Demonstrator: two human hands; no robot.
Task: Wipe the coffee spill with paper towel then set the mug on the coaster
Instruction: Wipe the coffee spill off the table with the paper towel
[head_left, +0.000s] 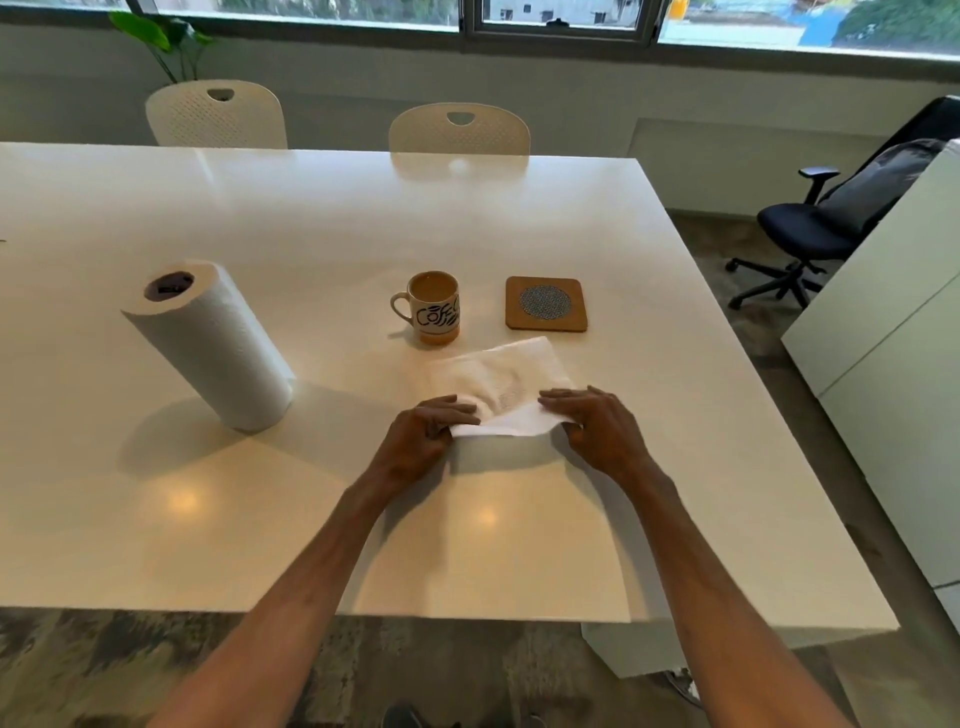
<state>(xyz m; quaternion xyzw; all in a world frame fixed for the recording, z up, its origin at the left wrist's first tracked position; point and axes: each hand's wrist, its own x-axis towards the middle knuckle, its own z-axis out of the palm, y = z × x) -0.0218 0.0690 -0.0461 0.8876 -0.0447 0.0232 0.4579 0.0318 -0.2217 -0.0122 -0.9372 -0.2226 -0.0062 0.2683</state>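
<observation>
I see both hands down on the white table (156, 519), each pinching a near corner of one sheet of paper towel (498, 374). My left hand (423, 439) grips the near-left edge with its fingers curled over the top and the thumb tucked under; my right hand (597, 428) does the same at the near-right edge. The near edge is lifted and folded a little between them, while the far part of the sheet lies flat on the table just beyond the fingertips. A faint brownish mark shows through the sheet close to my right hand. The mug (434, 307) stands upright just past the sheet's far edge, ahead of my left hand, with its handle to the left and coffee inside. The coaster (546, 303) lies ahead of my right hand, beside the mug but apart from it. The paper towel roll (213, 345) stands well off to the left of my left hand
</observation>
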